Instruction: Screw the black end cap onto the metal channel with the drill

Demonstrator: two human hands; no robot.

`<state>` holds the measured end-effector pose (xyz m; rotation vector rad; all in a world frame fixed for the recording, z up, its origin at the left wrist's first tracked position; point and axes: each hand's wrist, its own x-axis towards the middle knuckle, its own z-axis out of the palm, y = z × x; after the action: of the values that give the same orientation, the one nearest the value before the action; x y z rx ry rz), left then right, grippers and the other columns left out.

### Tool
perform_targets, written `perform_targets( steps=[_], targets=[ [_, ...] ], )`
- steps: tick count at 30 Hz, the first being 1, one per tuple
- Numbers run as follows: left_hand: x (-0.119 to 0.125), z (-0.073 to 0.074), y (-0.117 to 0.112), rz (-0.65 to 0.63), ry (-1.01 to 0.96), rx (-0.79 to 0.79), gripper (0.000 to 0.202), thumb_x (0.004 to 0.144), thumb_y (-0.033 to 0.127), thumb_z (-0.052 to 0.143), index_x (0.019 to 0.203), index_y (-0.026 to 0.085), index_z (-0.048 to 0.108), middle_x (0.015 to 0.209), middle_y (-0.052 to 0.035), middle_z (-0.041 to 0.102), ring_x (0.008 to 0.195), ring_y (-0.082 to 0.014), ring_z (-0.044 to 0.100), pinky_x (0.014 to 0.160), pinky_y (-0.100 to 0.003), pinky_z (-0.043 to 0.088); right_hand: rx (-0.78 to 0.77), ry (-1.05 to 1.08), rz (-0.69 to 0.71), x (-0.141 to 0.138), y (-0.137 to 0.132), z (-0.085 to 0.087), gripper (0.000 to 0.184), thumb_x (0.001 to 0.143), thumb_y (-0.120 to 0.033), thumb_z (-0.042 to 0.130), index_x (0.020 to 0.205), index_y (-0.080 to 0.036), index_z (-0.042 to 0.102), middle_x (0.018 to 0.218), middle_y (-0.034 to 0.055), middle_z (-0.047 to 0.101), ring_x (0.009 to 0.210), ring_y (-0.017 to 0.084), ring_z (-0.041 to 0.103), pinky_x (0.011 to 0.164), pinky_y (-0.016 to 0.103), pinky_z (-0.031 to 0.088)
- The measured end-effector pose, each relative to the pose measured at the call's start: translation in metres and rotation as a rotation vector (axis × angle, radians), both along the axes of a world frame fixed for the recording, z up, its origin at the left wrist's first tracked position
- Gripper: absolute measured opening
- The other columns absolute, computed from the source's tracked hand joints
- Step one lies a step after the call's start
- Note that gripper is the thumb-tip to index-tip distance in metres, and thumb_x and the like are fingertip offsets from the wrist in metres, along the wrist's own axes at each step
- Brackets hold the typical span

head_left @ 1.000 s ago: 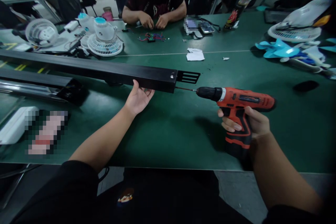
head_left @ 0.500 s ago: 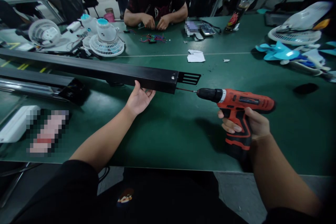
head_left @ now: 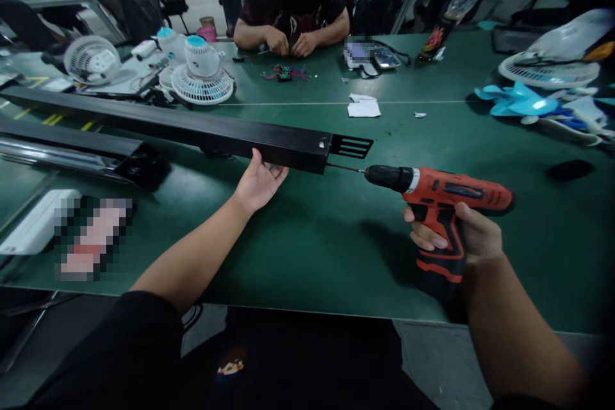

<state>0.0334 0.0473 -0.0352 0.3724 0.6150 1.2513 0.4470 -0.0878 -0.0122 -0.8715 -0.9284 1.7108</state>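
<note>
My right hand is wrapped round the handle of a red and black cordless drill, which points left. From its chuck a long thin bit reaches into or against the end of a long black rectangular beam; the tip is hidden. A slotted black plate sticks out of the same end. My left hand supports the beam from below near that end, thumb on its near side and fingers partly hidden beneath it.
A second black beam with a shiny strip lies at the left. Nearer are a white box-like thing and a blurred-out pink object. Fan parts and blue blades lie farther back. Across the table, a person handles small wired parts.
The whole view has shifted slightly, so things appear a little farther right. Both hands keep their hold, and the drill stays lined up with the beam's end.
</note>
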Motion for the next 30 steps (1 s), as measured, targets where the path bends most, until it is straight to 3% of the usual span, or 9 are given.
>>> perform_targets(
  steps=[5, 14, 20, 26, 30],
  targets=[
    [-0.0009, -0.0006, 0.0004, 0.004, 0.009, 0.008, 0.044, 0.118, 0.064, 0.067, 0.139, 0.028, 0.082, 0.114, -0.0054, 0.087, 0.127, -0.0268, 0.081, 0.120, -0.039, 0.058, -0.012, 0.003, -0.006, -0.0014, -0.0006, 0.0018, 0.050, 0.088, -0.061, 0.099, 0.121, -0.026, 0.087, 0.099, 0.0087, 0.086, 0.046, 0.009, 0.044, 0.047, 0.033, 0.051],
    [0.0016, 0.0031, -0.0014, 0.008, 0.017, 0.012, 0.043, 0.121, 0.064, 0.063, 0.126, 0.027, 0.083, 0.107, -0.0029, 0.087, 0.112, -0.0225, 0.083, 0.115, -0.036, 0.060, 0.005, -0.009, 0.004, -0.0025, -0.0013, 0.0026, 0.049, 0.091, -0.058, 0.095, 0.126, -0.024, 0.085, 0.100, 0.0115, 0.085, 0.046, 0.011, 0.041, 0.046, 0.036, 0.050],
    [-0.0010, -0.0025, 0.0004, -0.018, 0.002, 0.037, 0.044, 0.117, 0.067, 0.069, 0.135, 0.030, 0.083, 0.107, -0.0025, 0.088, 0.112, -0.0228, 0.084, 0.113, -0.036, 0.062, -0.002, -0.014, 0.003, -0.0028, -0.0005, 0.0023, 0.051, 0.089, -0.060, 0.098, 0.122, -0.023, 0.087, 0.100, 0.0113, 0.085, 0.046, 0.009, 0.042, 0.046, 0.034, 0.051],
    [-0.0003, 0.0044, -0.0017, -0.009, -0.008, 0.023, 0.048, 0.124, 0.064, 0.056, 0.112, 0.027, 0.085, 0.100, -0.0023, 0.088, 0.107, -0.0211, 0.085, 0.105, -0.034, 0.064, 0.002, -0.048, 0.012, -0.0021, -0.0004, 0.0004, 0.041, 0.094, -0.058, 0.094, 0.114, -0.022, 0.088, 0.099, 0.0120, 0.086, 0.046, 0.010, 0.038, 0.044, 0.034, 0.052],
    [-0.0005, 0.0044, -0.0011, -0.014, -0.007, 0.039, 0.047, 0.123, 0.064, 0.058, 0.112, 0.026, 0.085, 0.100, -0.0032, 0.088, 0.106, -0.0216, 0.085, 0.104, -0.034, 0.065, -0.001, -0.076, 0.014, -0.0014, -0.0027, -0.0001, 0.041, 0.097, -0.056, 0.090, 0.120, -0.022, 0.088, 0.109, 0.0154, 0.089, 0.049, 0.012, 0.039, 0.045, 0.036, 0.055]
  ],
)
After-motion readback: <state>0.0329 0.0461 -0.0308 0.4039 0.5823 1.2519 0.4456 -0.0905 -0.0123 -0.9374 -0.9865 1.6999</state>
